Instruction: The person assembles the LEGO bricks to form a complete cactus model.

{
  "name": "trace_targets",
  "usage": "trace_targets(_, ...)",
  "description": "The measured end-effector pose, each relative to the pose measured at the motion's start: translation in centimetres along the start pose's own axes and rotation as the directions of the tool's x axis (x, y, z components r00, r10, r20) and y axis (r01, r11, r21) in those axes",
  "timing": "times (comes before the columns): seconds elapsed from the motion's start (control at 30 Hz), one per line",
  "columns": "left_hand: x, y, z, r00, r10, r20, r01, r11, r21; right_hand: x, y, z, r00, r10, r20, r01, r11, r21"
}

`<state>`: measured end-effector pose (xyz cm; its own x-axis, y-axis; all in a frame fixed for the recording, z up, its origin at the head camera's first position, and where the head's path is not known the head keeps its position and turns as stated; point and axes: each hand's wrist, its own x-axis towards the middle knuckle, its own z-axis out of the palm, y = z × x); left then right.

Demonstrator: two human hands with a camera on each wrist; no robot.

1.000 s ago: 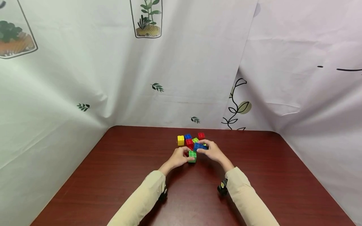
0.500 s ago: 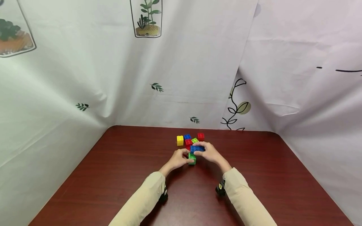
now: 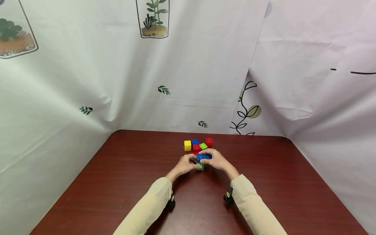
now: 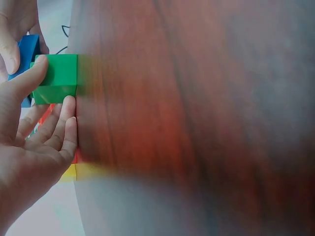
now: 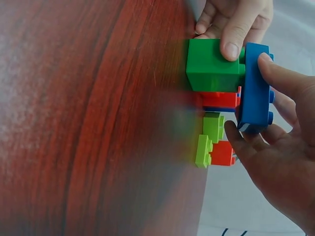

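The left hand point(image 3: 184, 164) pinches a green block point(image 5: 209, 66), its thumb tip lying on the near face just below the studded top. Above it, the right hand point(image 3: 218, 160) grips a long blue brick point(image 5: 255, 86) between thumb and fingers, one end over the green block and the rest reaching out toward the right palm. Green studs show in a narrow strip between the two; whether they touch, I cannot tell. Both pieces are smooth, plastic-looking and straight-edged, the green one chunky, the blue one oblong with rounded studs. Just beyond lie a yellow block point(image 3: 187, 145), red blocks and lime pieces, on a glossy reddish-brown table point(image 3: 132, 182) streaked with dark grain, before a creased white cloth point(image 3: 191, 65) printed with plants
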<state>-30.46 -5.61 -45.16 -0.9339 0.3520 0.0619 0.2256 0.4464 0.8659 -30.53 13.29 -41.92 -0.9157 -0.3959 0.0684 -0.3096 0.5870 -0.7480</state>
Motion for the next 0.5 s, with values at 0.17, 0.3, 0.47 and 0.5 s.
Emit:
trace_targets(0.17, 0.05, -0.06, 0.00, 1.000, 0.012, -0.003, -0.012, 1.000, 0.006, 0.05, 0.14, -0.10, 1.000, -0.007, 0.014, 0.007, 1.000, 0.014)
trace_targets(0.3, 0.06, -0.23, -0.04, 1.000, 0.025, -0.010, -0.025, 1.000, 0.012, 0.06, 0.14, -0.12, 1.000, -0.006, 0.026, 0.005, 1.000, 0.027)
trace_targets(0.47, 0.07, -0.34, -0.13, 1.000, 0.025, -0.006, -0.025, 1.000, -0.009, 0.07, 0.15, -0.16, 0.999, -0.001, 0.032, 0.000, 0.999, 0.042)
trace_targets(0.5, 0.06, -0.32, -0.15, 1.000, 0.022, -0.003, -0.022, 1.000, -0.014, 0.04, 0.15, -0.18, 1.000, 0.002, 0.031, -0.003, 0.999, 0.043)
